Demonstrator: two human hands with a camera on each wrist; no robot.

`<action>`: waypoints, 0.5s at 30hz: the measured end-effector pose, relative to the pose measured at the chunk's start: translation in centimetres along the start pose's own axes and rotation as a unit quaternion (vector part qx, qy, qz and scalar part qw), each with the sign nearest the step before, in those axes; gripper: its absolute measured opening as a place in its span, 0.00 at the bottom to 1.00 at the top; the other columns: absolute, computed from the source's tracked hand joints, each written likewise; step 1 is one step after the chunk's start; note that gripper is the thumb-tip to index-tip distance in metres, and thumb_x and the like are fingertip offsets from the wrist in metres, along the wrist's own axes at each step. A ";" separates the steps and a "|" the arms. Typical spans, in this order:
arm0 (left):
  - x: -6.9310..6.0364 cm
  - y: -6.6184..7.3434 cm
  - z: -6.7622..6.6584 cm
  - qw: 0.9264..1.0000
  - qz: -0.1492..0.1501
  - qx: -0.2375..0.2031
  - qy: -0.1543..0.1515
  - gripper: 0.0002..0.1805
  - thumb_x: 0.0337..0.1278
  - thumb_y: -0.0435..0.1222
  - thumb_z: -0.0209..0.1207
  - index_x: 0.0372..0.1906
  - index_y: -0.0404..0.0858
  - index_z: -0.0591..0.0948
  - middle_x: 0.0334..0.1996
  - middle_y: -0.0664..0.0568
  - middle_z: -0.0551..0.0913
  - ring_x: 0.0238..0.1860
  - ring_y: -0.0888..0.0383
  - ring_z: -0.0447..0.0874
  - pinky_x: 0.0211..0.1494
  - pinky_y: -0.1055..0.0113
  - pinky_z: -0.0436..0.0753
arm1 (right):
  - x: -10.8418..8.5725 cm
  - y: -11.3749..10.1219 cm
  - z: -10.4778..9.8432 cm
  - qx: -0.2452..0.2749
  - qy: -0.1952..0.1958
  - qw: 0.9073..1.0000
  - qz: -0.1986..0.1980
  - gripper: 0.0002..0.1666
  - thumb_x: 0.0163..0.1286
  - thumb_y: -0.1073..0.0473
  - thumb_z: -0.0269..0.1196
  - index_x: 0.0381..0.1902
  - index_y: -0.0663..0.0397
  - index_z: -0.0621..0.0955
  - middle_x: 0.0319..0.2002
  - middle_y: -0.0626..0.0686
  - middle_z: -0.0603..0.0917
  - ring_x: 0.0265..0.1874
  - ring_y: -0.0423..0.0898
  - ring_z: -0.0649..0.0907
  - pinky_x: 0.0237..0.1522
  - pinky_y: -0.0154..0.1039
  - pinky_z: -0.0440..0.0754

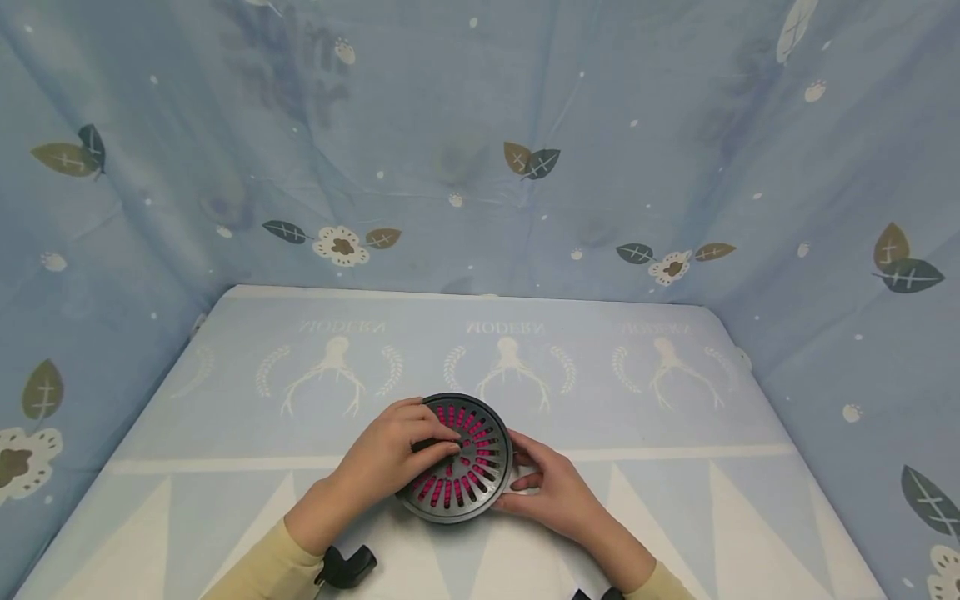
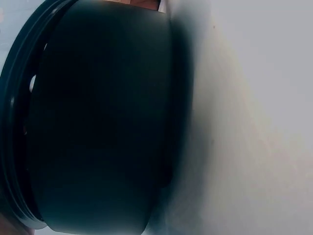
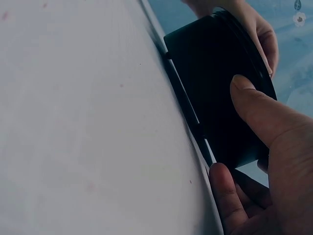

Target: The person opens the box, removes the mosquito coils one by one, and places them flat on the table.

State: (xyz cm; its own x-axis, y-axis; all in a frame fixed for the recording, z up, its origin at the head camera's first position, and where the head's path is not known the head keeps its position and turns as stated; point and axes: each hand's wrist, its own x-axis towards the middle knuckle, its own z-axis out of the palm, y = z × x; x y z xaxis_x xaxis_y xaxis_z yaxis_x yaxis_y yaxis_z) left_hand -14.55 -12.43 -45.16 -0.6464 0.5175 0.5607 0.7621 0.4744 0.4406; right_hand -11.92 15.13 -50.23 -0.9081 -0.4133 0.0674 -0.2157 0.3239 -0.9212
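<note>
A round black container (image 2: 98,122) stands on the table, its dark side wall filling much of the left wrist view. Its grey-black lid (image 1: 471,497) has a ring of slots with bright pink showing through. My left hand (image 1: 386,454) reaches over the lid from the left, thumb and fingertips pinched together at its centre; what lies between them is hidden. On the right side, my right hand (image 1: 551,492) grips the container; in the right wrist view the thumb of this hand (image 3: 293,147) presses the side wall, other fingers low by the base.
The table (image 1: 420,375) carries a pale blue and white printed cloth. Blue patterned fabric (image 1: 465,108) hangs behind it and at both sides. A small black object (image 1: 351,568) is beside my left forearm, and part of another (image 1: 612,593) shows near my right wrist at the bottom edge.
</note>
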 end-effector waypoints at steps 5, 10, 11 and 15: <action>0.0 0.0 -0.4 1.000 0.001 -0.007 0.005 0.06 0.57 0.40 0.69 0.39 0.48 0.89 0.35 0.66 0.81 0.39 0.68 0.78 0.42 0.70 0.82 | 0.0 0.8 0.1 0.004 -0.005 1.000 -0.003 0.54 0.50 0.48 0.79 0.73 0.41 0.67 0.56 0.47 0.81 0.46 0.44 0.83 0.43 0.36 0.89; 0.2 -0.2 -1.2 1.000 -0.015 -0.011 0.002 0.05 0.58 0.39 0.69 0.40 0.48 0.89 0.37 0.66 0.80 0.38 0.68 0.79 0.40 0.72 0.84 | 0.1 0.9 0.1 0.001 -0.007 1.000 -0.006 0.55 0.50 0.44 0.79 0.73 0.41 0.67 0.56 0.47 0.81 0.48 0.43 0.83 0.43 0.36 0.89; 0.2 -0.3 -1.4 1.000 -0.019 -0.009 0.003 0.05 0.58 0.39 0.69 0.39 0.49 0.89 0.37 0.66 0.80 0.38 0.68 0.79 0.41 0.72 0.84 | 0.1 0.9 0.1 0.002 -0.007 1.000 -0.007 0.55 0.50 0.44 0.79 0.73 0.40 0.66 0.56 0.47 0.81 0.48 0.43 0.83 0.42 0.37 0.89; 0.3 -0.7 -2.0 1.000 -0.025 -0.003 0.012 0.06 0.57 0.39 0.70 0.39 0.48 0.89 0.37 0.66 0.80 0.37 0.68 0.79 0.39 0.73 0.83 | 0.1 0.8 -0.1 0.007 -0.009 1.000 -0.002 0.55 0.49 0.44 0.79 0.73 0.37 0.66 0.57 0.46 0.80 0.51 0.43 0.82 0.42 0.37 0.89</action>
State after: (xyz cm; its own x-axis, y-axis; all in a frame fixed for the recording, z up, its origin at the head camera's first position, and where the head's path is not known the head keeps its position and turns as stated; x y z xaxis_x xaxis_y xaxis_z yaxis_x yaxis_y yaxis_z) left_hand -15.18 -14.01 -43.90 -0.6822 0.4756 0.5554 0.7295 0.4951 0.4720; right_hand -12.18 15.39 -50.90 -0.9009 -0.4292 0.0638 -0.2138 0.3111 -0.9260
